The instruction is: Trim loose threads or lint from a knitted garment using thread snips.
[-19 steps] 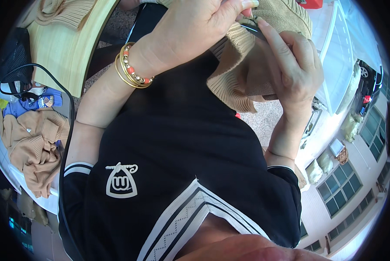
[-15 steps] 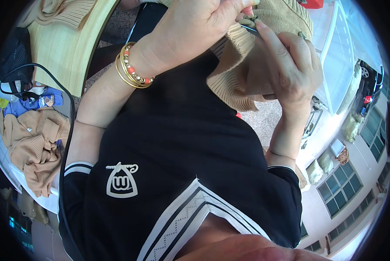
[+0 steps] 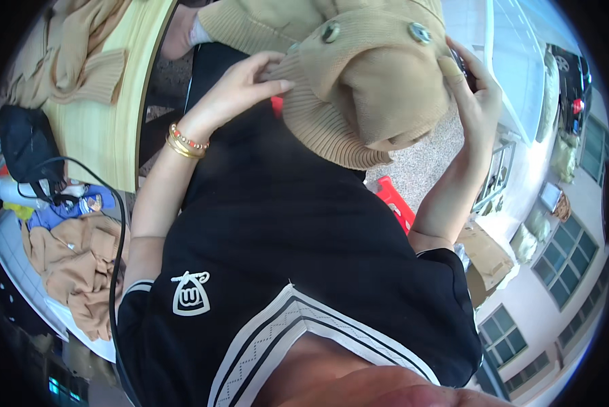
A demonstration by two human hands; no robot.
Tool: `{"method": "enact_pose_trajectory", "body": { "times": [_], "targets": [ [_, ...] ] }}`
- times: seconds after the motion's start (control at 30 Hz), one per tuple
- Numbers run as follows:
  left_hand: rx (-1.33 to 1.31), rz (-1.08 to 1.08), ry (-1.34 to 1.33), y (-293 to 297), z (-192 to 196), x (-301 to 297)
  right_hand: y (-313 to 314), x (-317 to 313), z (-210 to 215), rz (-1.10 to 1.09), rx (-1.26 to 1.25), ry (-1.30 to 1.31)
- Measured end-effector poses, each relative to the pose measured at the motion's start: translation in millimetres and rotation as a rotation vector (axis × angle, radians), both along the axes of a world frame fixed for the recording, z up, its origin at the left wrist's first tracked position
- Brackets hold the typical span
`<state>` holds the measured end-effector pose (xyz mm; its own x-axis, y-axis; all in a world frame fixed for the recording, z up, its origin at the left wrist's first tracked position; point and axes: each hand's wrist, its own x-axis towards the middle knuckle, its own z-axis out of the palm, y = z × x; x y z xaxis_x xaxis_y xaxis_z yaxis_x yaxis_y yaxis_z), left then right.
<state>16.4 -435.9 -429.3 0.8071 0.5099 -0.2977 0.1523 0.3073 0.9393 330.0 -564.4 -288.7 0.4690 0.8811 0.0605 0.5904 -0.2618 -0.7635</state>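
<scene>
A beige knit cardigan with ribbed edging lies bunched over my lap. Two shiny buttons show on its band, one button toward the left and another button toward the right. My left hand is closed on the ribbed edge, thumb above the cloth. On the far side, my right hand grips the cardigan with the thumb laid along the fabric. A small dark object sits among the right fingers; its kind is mostly hidden.
At the left, a pale wooden table bears more beige knitwear and a black bag. A black cable runs down beside my left arm. Another beige garment lies lower left. A red plastic piece and a cardboard box stand rightward.
My hands were close together, working at a button with a thin tool; now they are apart. The left hand has moved left to the ribbed edge, and the buttoned band has come into view.
</scene>
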Motion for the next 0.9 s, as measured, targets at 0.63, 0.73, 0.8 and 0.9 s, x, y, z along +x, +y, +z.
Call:
{"method": "enact_pose_trajectory", "body": {
  "times": [0.63, 0.73, 0.8, 0.9],
  "targets": [
    [0.032, 0.468, -0.182, 44.9, 10.3, -9.0, -34.6, 56.3, -31.8, 0.095, -0.029, 0.243],
    [0.359, 0.734, -0.417, 58.3, 71.8, 9.5, -32.2, 44.3, -7.7, -0.056, 0.384, -0.079],
    [0.695, 0.819, -0.392, 66.7, 96.9, 4.6, -34.8, 41.5, 7.4, -0.190, 0.600, -0.478],
    [0.891, 0.878, -0.524, 85.8, 102.7, -12.3, -41.8, 39.9, 18.6, -0.151, 0.877, -0.596]
  ]
}}
